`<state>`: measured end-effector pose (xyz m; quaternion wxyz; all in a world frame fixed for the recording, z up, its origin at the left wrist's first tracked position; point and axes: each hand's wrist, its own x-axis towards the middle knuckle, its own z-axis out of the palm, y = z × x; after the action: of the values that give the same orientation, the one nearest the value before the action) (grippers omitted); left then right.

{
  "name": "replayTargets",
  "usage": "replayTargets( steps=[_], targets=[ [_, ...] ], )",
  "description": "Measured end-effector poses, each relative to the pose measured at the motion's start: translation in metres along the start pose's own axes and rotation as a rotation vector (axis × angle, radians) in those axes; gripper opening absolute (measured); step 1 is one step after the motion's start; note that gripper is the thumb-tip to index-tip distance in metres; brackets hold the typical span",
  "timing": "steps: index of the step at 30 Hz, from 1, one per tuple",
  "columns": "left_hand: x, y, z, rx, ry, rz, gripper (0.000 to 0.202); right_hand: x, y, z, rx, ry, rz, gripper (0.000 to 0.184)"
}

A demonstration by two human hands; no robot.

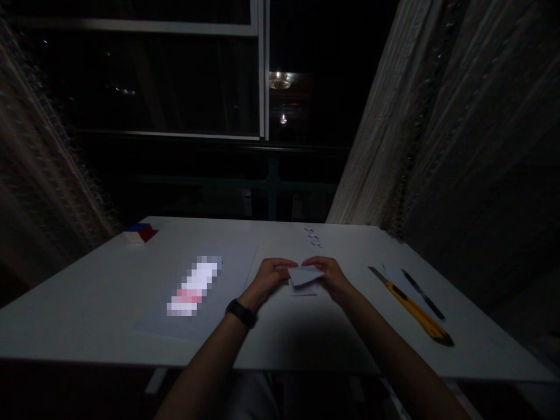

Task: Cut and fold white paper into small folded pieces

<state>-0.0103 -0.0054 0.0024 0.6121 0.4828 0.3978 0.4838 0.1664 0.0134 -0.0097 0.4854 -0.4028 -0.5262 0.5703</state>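
Note:
A small folded piece of white paper lies just above the white table, held between both hands. My left hand pinches its left edge with curled fingers; a black watch sits on that wrist. My right hand grips the paper's right side, fingers closed over the top corner. The two hands almost meet over the middle of the table.
A yellow utility knife, a dark pen and a strip of paper lie at the right. A large sheet lies left of the hands, a coloured cube at the far left corner, and small paper scraps behind. Curtains flank a dark window.

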Motion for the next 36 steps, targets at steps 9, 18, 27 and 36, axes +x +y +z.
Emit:
replayTargets(
  steps=[9, 18, 27, 36],
  targets=[
    [0.003, 0.001, -0.003, -0.102, 0.012, -0.001, 0.035, 0.000, 0.000, 0.005, 0.009, 0.109, -0.016, 0.026],
    [0.000, 0.002, -0.002, -0.021, 0.053, 0.004, 0.034, -0.007, -0.010, 0.002, -0.118, -0.065, -0.174, 0.027],
    [0.001, 0.001, -0.003, 0.271, 0.008, 0.121, 0.033, -0.004, -0.004, 0.010, -0.303, -0.026, -0.185, 0.019],
    [0.002, -0.007, -0.001, 0.668, 0.084, 0.312, 0.033, -0.004, 0.002, 0.012, -0.423, -0.077, -0.186, 0.022]
  ],
)
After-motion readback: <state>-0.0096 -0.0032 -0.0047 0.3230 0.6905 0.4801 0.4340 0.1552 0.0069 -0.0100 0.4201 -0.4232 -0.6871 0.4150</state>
